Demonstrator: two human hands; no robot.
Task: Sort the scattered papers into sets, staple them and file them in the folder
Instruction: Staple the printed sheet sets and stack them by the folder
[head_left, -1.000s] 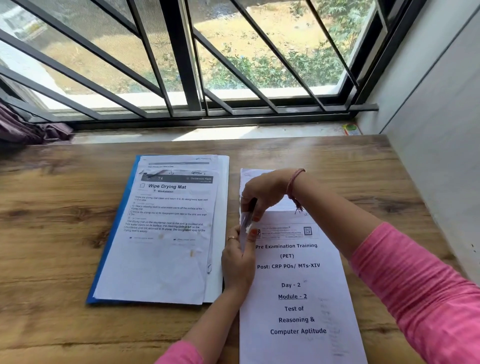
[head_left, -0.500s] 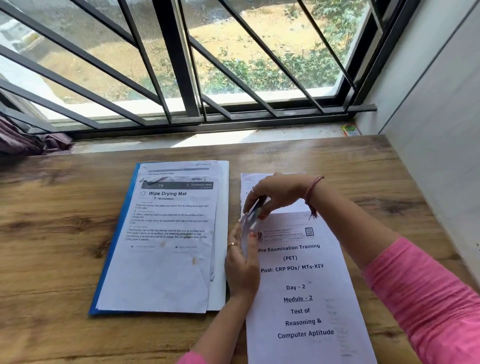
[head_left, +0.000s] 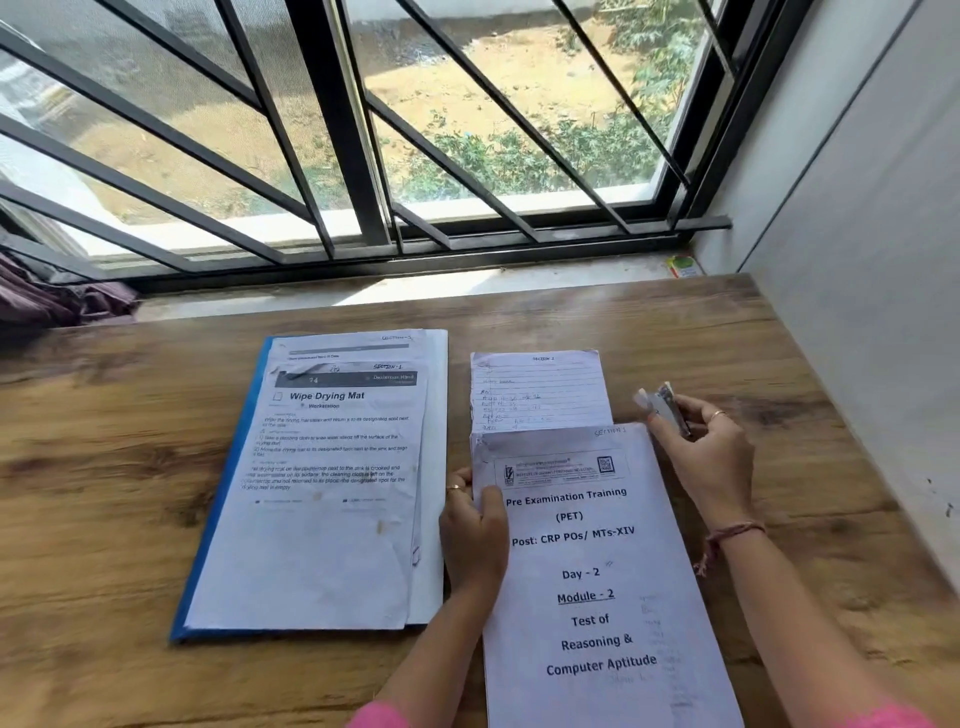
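A printed set titled "Pre Examination Training" (head_left: 597, 582) lies on the wooden table (head_left: 104, 467), overlapping a lined handwritten sheet (head_left: 540, 389) behind it. My left hand (head_left: 475, 535) holds the set's left edge, thumb on top. My right hand (head_left: 711, 462) is off the set's upper right corner and grips a small stapler (head_left: 662, 402). To the left lies an open blue folder (head_left: 228, 499) with a "Wipe Drying Mat" set (head_left: 332, 493) resting on it.
A barred window and its sill (head_left: 363, 291) run along the table's far edge. A small colourful packet (head_left: 684, 267) sits at the sill's right end. A white wall (head_left: 857, 312) borders the table on the right. Dark cloth (head_left: 47, 301) lies far left.
My right hand has pulled the stapler away from the set's top left corner and carried it to the right. The lined sheet behind is now uncovered. My left hand stays on the left edge.
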